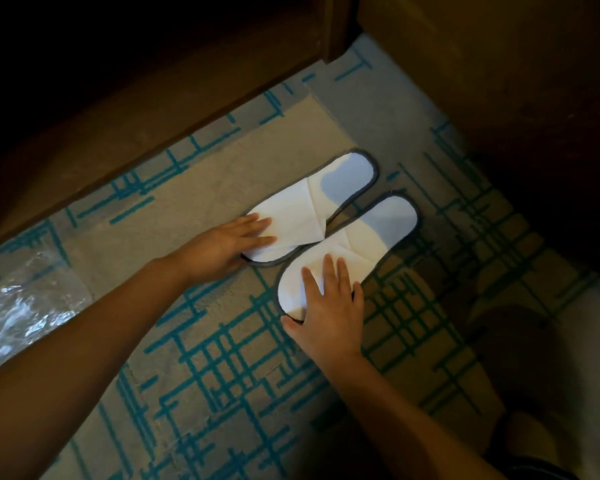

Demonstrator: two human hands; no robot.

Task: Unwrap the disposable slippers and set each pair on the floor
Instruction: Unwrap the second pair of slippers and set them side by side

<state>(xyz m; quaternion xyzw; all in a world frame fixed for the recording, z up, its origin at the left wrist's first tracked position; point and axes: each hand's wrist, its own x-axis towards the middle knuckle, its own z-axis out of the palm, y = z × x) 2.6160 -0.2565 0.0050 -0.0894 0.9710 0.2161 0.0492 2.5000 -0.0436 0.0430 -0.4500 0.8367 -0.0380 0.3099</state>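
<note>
Both slippers lie flat on the patterned carpet [222, 375] at frame centre, side by side and touching near their toe ends, heels toward upper right: left slipper [312, 209] above, right slipper [354, 251] below. Left hand [229, 247] lies palm-down on the left slipper's toe end, fingers straight and close together on the white upper; right hand [326, 306] presses flat on the right slipper's toe end, fingers spread (thumb at the sole rim, neither hand gripping). Clear plastic wrapper [25, 299] lies on the carpet at far left, well apart.
</note>
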